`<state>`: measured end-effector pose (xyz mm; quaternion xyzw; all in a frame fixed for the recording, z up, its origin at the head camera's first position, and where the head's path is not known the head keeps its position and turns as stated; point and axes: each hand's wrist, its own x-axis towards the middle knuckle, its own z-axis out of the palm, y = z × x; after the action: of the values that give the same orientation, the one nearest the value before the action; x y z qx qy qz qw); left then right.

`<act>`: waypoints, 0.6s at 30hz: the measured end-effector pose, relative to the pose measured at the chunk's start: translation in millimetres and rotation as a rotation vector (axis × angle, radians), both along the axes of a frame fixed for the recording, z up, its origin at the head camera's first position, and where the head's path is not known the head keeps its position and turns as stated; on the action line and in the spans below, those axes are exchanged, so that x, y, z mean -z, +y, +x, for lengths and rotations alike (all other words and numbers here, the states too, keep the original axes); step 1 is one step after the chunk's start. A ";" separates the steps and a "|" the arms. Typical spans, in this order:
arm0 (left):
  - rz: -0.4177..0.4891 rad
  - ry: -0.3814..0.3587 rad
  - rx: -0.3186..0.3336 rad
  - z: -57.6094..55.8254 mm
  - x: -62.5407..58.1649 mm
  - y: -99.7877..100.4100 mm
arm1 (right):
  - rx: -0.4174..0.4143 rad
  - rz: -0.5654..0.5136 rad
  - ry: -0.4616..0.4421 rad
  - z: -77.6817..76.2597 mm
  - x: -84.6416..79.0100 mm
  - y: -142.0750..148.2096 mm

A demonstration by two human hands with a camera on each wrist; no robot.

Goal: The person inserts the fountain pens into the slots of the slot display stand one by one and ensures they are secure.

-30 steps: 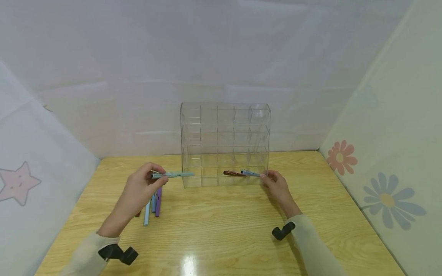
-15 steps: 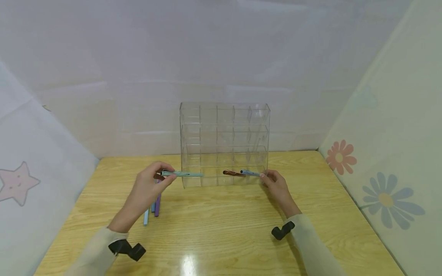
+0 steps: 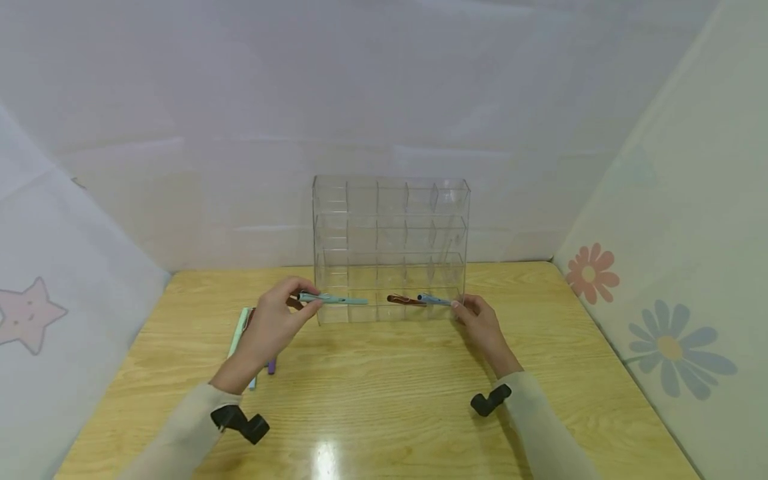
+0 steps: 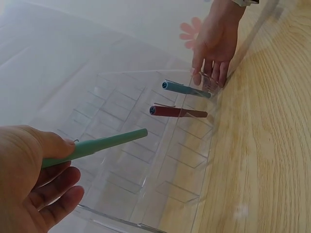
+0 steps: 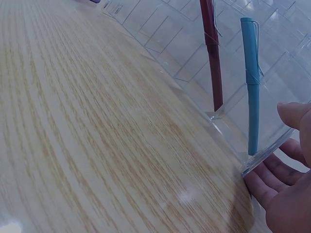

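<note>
My left hand pinches a light green pen between thumb and fingers, its free end pointing right across the front of a clear pen organizer. In the organizer's bottom row, a blue pen leans in the rightmost compartment, and a dark red pen leans in the one to its left. My right hand grips the organizer's lower right corner, thumb at the front and fingers around the side. The upper rows show no pens.
Several more pens lie on the wooden table at the left, partly behind my left forearm; a pale green pen and a purple pen show. White cloth walls stand behind and at both sides.
My left hand has moved right with the light green pen, from left of the organizer to before its lower left compartments. My right hand has stayed at the corner.
</note>
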<state>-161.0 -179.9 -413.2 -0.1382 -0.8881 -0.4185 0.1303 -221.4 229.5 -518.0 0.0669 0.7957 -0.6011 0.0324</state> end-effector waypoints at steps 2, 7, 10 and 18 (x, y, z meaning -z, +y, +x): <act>0.003 0.006 0.009 -1.8 1.0 2.2 | 0.006 -0.010 0.003 0.3 0.0 -0.4; 0.001 0.028 0.016 -5.7 5.1 7.6 | 0.004 -0.011 0.013 1.0 0.2 -1.0; 0.000 0.024 0.025 -7.9 7.4 10.8 | -0.004 -0.005 0.012 1.8 -0.3 -0.9; -0.013 0.001 0.037 -16.3 15.6 20.3 | -0.002 -0.027 0.011 2.8 -1.4 -0.7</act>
<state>-177.3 -159.6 -428.8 -0.1559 -0.8881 -0.4148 0.1221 -218.6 228.8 -516.7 0.0625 0.7877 -0.6122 0.0297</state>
